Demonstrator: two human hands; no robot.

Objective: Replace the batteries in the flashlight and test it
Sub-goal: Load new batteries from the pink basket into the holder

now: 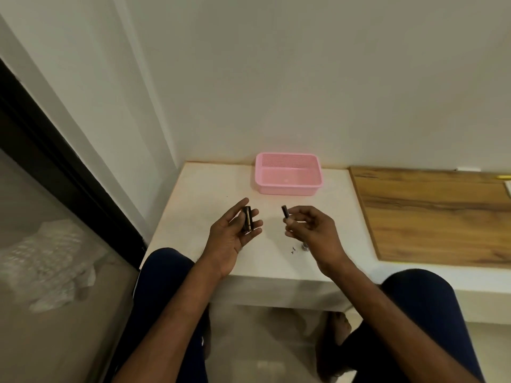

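Batteries are outside the flashlight at this stage. What appears to be a pair of dark cylindrical batteries lies side by side across the upturned fingers of the left hand, above the near-left part of the white table top. The fingers are loosely bent and the thumb stands along the left side of the cells; no firm clamp is visible. A single dark cylindrical battery is pinched at its lower end between thumb and fingertips of the right hand, with its free end tilted up and away. The two hands are held apart, with a gap between the cells.

The flashlight body cannot be identified. A small silver metal part stands on the table, partly hidden under the right hand, with tiny dark bits just to its left. Whether these belong to the flashlight cannot be told.

Step in hand, by judgement: handling of loose cells. Spent and fresh cells cannot be told apart. The next move calls for keeping the two sets separate and checking polarity before insertion.

A pink perforated plastic basket sits at the far edge against the wall. A brown wooden board lies to the right.
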